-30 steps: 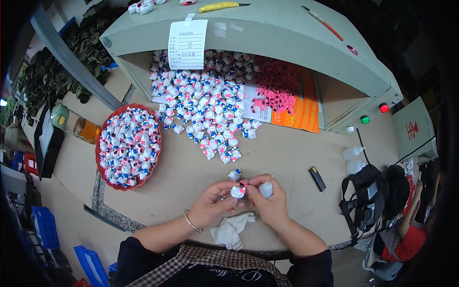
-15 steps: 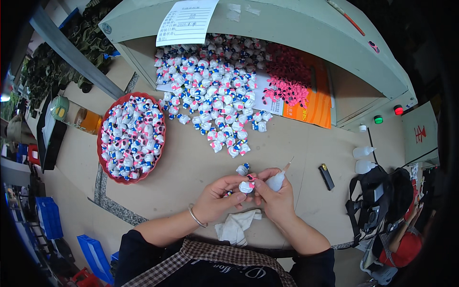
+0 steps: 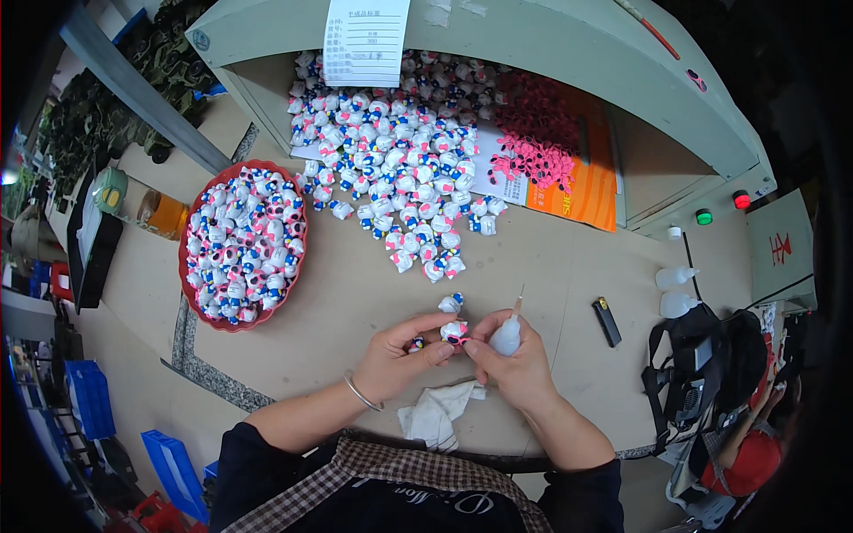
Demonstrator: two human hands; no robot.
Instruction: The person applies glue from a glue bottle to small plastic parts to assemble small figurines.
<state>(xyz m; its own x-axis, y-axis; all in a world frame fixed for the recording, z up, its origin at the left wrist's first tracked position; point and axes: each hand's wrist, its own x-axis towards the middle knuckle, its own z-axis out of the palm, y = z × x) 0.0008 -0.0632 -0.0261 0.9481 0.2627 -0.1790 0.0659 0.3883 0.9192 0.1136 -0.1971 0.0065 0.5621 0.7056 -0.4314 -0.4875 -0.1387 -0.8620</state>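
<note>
My left hand [image 3: 396,357] is closed on a small white cat-like figurine [image 3: 453,330], and a second figurine [image 3: 417,344] sits tucked among its fingers. In my right hand [image 3: 515,369] a small white needle-tip squeeze bottle [image 3: 506,336] points upward. The same hand's thumb and forefinger pinch a tiny pink sunglasses piece [image 3: 461,341] against the held figurine. Just beyond my fingertips another white and blue figurine [image 3: 451,303] lies on the table. A crumpled white cloth [image 3: 435,416] rests between my wrists.
A red scalloped basket [image 3: 184,266] full of figurines stands left. Ahead, a figurine heap [image 3: 391,160] and pink sunglasses pieces [image 3: 542,163] spill under a grey-green shelf [image 3: 533,40]. Right are a black-and-yellow cutter [image 3: 607,322], squeeze bottles [image 3: 678,305] and a black bag [image 3: 697,373].
The held figurine has turned, and the pink piece now sits at its lower right side. My right hand has drawn slightly away, with the bottle more upright. The hanging paper label has swung.
</note>
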